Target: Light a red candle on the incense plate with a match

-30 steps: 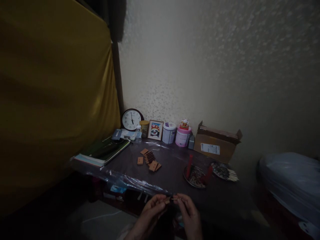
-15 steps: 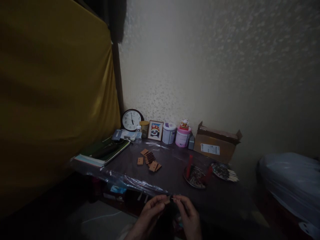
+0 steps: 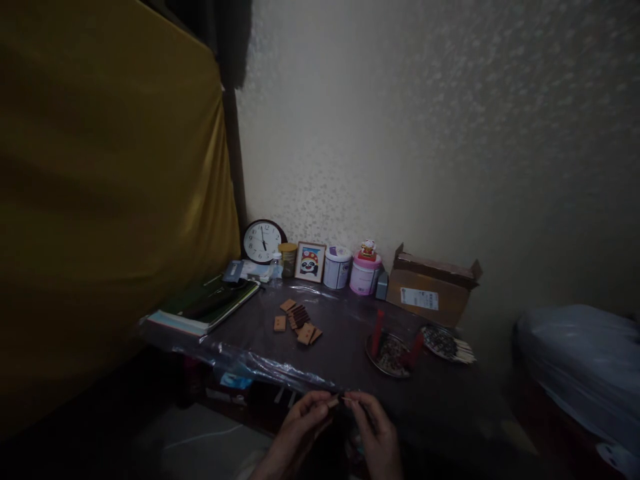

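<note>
My left hand (image 3: 309, 417) pinches a small tan matchbox (image 3: 333, 403) at the table's front edge. Close beside it, my right hand (image 3: 374, 427) has thumb and forefinger closed on a thin pale matchstick (image 3: 348, 399), its tip pointing toward the box. Whether the two touch is too dim to tell. Further back lies a loose pile of similar matchboxes (image 3: 306, 333), some showing dark brown sides. To the right, red candles (image 3: 379, 333) stand on a metal plate (image 3: 385, 372) strewn with small dark and pale bits.
Another plate (image 3: 440, 341) at right holds dark bits and several pale sticks. Along the wall stand a clock (image 3: 263, 241), a framed panda picture (image 3: 310, 261), two tins (image 3: 337, 268) and a cardboard box (image 3: 430, 283). Books (image 3: 210, 307) lie left; clear plastic covers the table edge.
Both hands stay close together at nearly the same spot. The matchbox has tilted slightly in my left hand, and the view has shifted a little.
</note>
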A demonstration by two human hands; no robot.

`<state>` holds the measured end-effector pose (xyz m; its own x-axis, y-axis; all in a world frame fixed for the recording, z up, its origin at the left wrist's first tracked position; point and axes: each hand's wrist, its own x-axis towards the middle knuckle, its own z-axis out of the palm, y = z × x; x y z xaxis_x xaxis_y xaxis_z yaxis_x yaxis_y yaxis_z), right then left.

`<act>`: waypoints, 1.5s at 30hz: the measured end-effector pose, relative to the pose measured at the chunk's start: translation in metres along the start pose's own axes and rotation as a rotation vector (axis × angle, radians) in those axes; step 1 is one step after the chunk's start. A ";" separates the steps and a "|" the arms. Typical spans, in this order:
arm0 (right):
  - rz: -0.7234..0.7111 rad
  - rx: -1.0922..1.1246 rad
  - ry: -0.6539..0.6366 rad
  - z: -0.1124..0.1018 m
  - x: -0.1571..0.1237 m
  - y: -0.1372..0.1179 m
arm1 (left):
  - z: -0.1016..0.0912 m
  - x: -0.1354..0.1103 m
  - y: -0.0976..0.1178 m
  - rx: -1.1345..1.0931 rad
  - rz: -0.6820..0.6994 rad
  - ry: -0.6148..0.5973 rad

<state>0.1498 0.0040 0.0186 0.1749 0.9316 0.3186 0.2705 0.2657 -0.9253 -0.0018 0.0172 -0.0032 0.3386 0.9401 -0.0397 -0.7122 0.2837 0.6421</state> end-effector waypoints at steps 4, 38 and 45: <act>-0.018 -0.005 0.008 0.000 0.001 0.002 | -0.002 0.001 -0.001 0.000 0.002 -0.003; -0.085 -0.029 0.006 0.004 0.002 0.018 | -0.013 0.003 -0.002 0.057 -0.006 0.001; -0.097 0.034 0.089 0.015 -0.008 0.012 | -0.003 -0.007 0.004 0.047 0.008 0.019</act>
<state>0.1373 0.0038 0.0016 0.2332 0.8758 0.4227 0.2579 0.3634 -0.8952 -0.0092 0.0121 -0.0023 0.3208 0.9459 -0.0482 -0.6851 0.2668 0.6779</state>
